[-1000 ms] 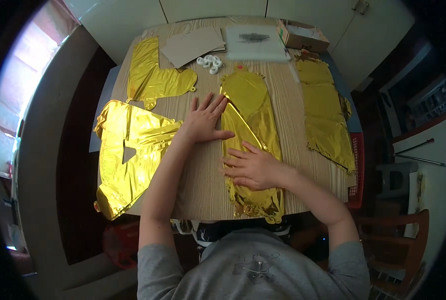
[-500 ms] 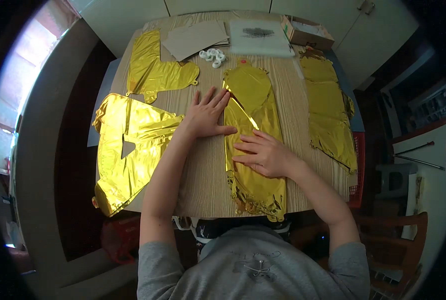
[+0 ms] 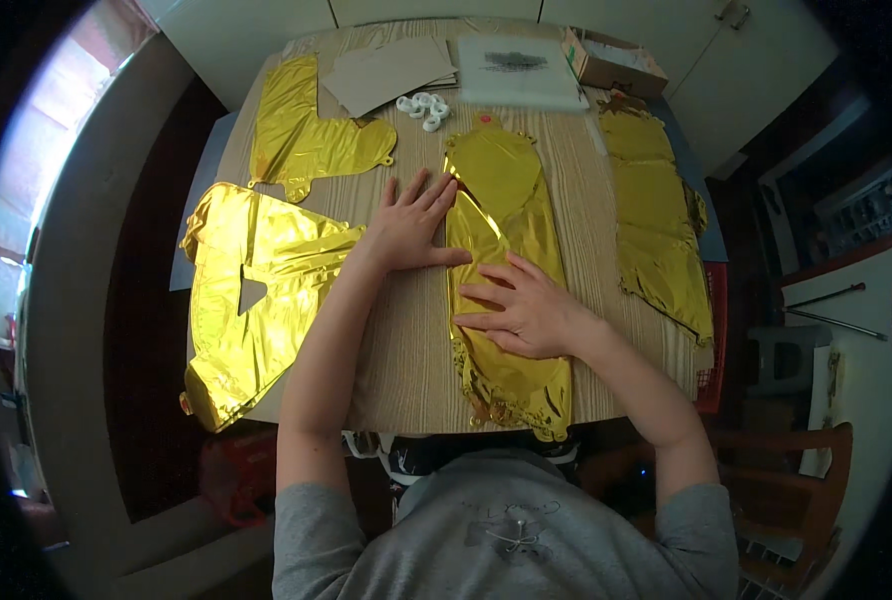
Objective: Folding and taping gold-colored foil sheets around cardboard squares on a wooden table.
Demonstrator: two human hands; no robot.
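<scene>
A long, flat gold foil balloon (image 3: 526,225), folded lengthwise, lies in the middle of the table. Its near end is crinkled at the table's front edge. My left hand (image 3: 413,225) rests with fingers spread at the balloon's left edge, fingertips and thumb touching the foil and the palm on the wood. Flat on the middle of the same balloon lies my right hand (image 3: 531,308), its fingers apart. Neither hand grips anything. Left of my left forearm is a wide gold foil balloon (image 3: 276,255) with a small triangular hole.
An L-shaped gold foil balloon (image 3: 291,130) lies far left, another folded one (image 3: 656,205) along the right edge. At the back are cardboard sheets (image 3: 386,75), white rings (image 3: 428,106), a translucent sheet (image 3: 521,85) with a dark smudge, and a cardboard box (image 3: 614,65).
My right hand has slid very slightly left over the foil. My left hand stays in place on the balloon's edge, and the whole view has shifted a little.
</scene>
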